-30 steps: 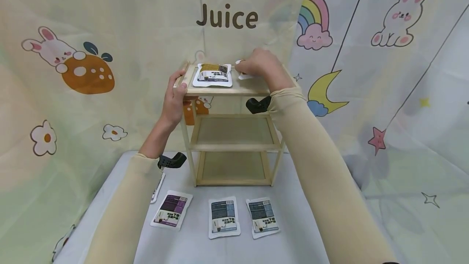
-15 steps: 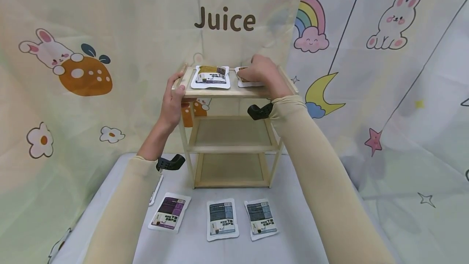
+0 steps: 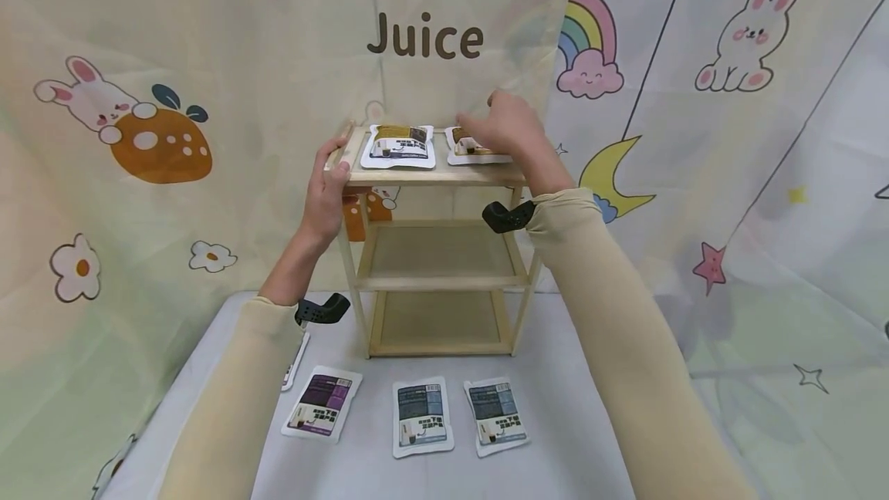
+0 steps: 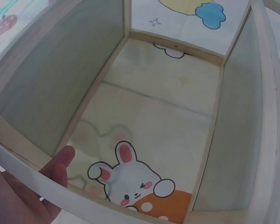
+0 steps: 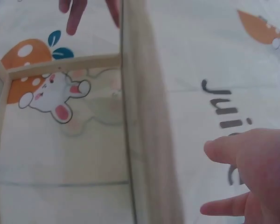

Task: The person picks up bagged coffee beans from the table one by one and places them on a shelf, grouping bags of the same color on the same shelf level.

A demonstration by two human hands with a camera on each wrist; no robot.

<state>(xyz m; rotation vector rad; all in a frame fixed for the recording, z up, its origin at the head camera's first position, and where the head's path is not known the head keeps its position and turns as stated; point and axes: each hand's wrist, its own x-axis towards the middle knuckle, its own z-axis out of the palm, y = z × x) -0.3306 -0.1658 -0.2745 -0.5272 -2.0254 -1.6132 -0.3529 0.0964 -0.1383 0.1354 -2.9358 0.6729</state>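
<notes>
A small wooden shelf rack (image 3: 441,282) with three tiers stands on the table. My left hand (image 3: 326,191) grips the left edge of its top tier; the left wrist view shows fingertips (image 4: 60,163) reaching round the wooden rim. Two white pouches lie flat on that top tier: a pouch with a yellow-brown label (image 3: 399,146) at the left, and a pouch with a brown label (image 3: 475,146) at the right. My right hand (image 3: 510,126) is just above the right pouch, covering part of it. In the right wrist view the right hand (image 5: 256,172) has thumb and finger apart, holding nothing.
On the white table (image 3: 556,423) in front lie a purple-labelled pouch (image 3: 322,403) and two blue-labelled pouches, one in the middle (image 3: 422,417) and one at the right (image 3: 496,415). Another pouch (image 3: 295,361) is partly behind the left sleeve. A printed curtain (image 3: 278,99) hangs behind.
My right hand has let go of the brown-labelled pouch and moved up and right off it. That pouch has come down flat on the top tier. The left hand stays put.
</notes>
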